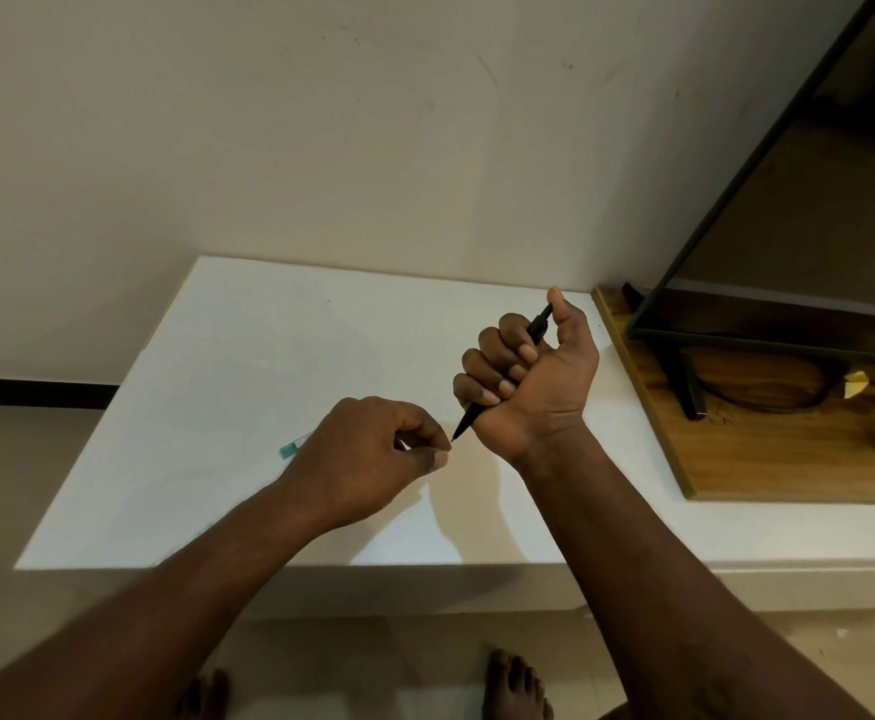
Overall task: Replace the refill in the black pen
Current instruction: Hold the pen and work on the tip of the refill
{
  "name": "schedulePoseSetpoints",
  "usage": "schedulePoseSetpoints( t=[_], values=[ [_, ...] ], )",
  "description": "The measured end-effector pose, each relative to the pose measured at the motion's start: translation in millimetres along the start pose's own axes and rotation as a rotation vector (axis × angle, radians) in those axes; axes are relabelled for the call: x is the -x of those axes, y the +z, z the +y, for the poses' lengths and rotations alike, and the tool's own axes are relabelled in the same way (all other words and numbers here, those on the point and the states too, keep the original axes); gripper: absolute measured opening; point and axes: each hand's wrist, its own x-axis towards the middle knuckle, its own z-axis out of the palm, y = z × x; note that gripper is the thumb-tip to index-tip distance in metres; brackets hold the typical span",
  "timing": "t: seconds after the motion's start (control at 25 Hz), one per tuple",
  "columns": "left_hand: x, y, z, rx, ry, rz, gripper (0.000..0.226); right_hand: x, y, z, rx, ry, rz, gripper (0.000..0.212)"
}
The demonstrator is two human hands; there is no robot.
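My right hand (529, 371) is fisted around the black pen (469, 418), thumb on its top end, with the pointed tip sticking out below the fist toward the left. My left hand (373, 449) sits just left of that tip, thumb and forefinger pinched together right at it; whether they hold anything is hidden. A thin refill with a teal end (290, 449) lies on the white table (217, 381), mostly covered by my left hand.
A wooden board (788, 449) at the right carries a dark monitor on a black stand (690, 387) with a cable and a yellow paper scrap (855, 384). The wall rises behind the table. My bare feet show below the table's front edge.
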Motion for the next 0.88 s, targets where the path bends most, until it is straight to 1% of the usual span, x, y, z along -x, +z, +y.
schedulePoseSetpoints(
  t=[0.24,0.48,0.68,0.8,0.88],
  values=[
    [-0.7,1.0,-1.5,-0.015,-0.003,-0.006,0.012,0.0,0.5,-1.0,-0.013,-0.029,-0.001,0.052],
    [-1.3,1.5,-2.1,-0.040,-0.007,-0.013,0.014,-0.9,-2.0,-2.0,-0.053,-0.018,0.011,0.056],
    [-2.3,0.8,-3.5,-0.052,-0.004,-0.037,0.011,-1.2,-3.0,-3.8,-0.057,-0.032,0.005,0.051],
    [-2.2,0.0,-6.2,-0.072,-0.049,-0.082,0.012,-1.4,-1.7,-3.6,-0.053,-0.044,0.015,0.050],
    [-3.0,-0.5,-9.5,-0.088,-0.115,-0.132,0.014,-1.4,-1.3,-3.3,-0.064,-0.031,0.023,0.051]
  ],
)
